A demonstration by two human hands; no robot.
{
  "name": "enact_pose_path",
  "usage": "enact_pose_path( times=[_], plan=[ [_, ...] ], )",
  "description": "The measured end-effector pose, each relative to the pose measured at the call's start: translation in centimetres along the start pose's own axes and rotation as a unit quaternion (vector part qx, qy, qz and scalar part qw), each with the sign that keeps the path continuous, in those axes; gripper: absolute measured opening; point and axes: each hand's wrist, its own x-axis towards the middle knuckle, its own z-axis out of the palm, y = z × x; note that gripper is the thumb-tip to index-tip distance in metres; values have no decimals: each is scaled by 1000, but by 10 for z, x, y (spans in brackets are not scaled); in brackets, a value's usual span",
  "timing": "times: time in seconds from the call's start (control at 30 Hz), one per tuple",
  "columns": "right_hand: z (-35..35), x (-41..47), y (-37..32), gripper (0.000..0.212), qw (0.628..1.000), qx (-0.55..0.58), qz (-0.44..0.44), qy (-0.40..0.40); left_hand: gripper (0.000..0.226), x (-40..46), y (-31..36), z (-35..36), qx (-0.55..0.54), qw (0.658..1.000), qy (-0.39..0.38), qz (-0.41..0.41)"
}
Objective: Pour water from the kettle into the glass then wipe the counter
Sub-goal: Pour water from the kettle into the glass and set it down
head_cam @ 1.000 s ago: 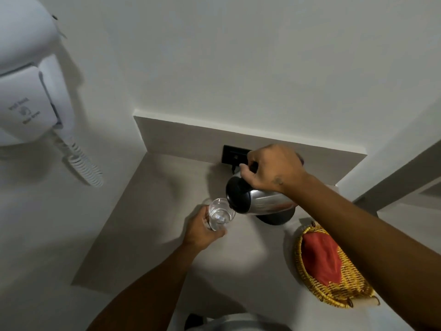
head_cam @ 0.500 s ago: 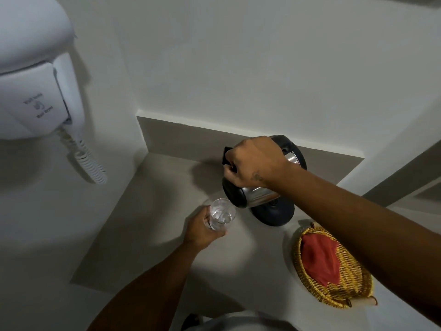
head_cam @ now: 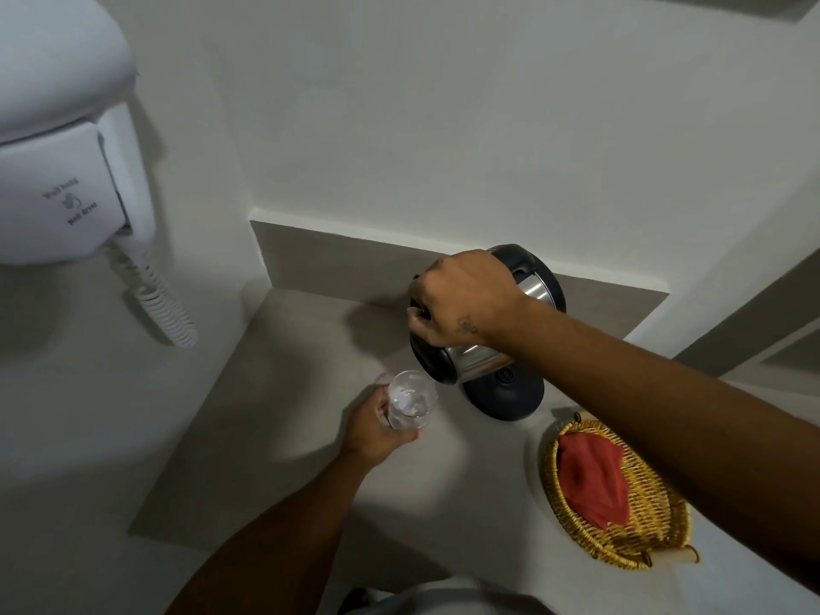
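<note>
My right hand (head_cam: pixel 461 299) grips the handle of a steel and black kettle (head_cam: pixel 534 290), held tilted in the air above its round black base (head_cam: pixel 506 395). The kettle's dark lid end points down toward a clear glass (head_cam: pixel 410 399) holding water. My left hand (head_cam: pixel 375 430) holds that glass on the beige counter (head_cam: pixel 275 428), just left of the base. A red cloth (head_cam: pixel 592 481) lies folded in a woven yellow basket (head_cam: pixel 652 517) at the right.
A white wall-mounted hair dryer (head_cam: pixel 66 170) with a coiled cord (head_cam: pixel 164 304) hangs on the left wall. White walls close the counter at the left and back. A black socket plate is mostly hidden behind the kettle.
The kettle has risen and swung back to the right, away from the glass, uncovering its base. The glass and my left hand stay in place.
</note>
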Motion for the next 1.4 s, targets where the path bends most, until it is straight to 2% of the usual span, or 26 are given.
enact_pose_path(
  times=[0.83,1.07,1.13,1.2,1.3,1.4],
  plan=[
    [-7,-3,3,32,999,35,40,4,72,6,-13,4,-23,1000,-3,-1],
    [11,-13,15,31,982,144,120,10,71,7,-15,3,-31,1000,-6,0],
    [23,-21,23,30,968,194,160,17,72,7,-15,3,-34,999,-6,6],
    [38,-32,34,29,937,269,219,32,71,8,-16,3,-36,999,-4,11],
    [65,-56,53,27,858,375,340,90,71,10,-19,5,-30,999,0,17],
    [92,-85,70,26,767,425,458,147,74,11,-19,7,-46,999,-1,14]
  ],
)
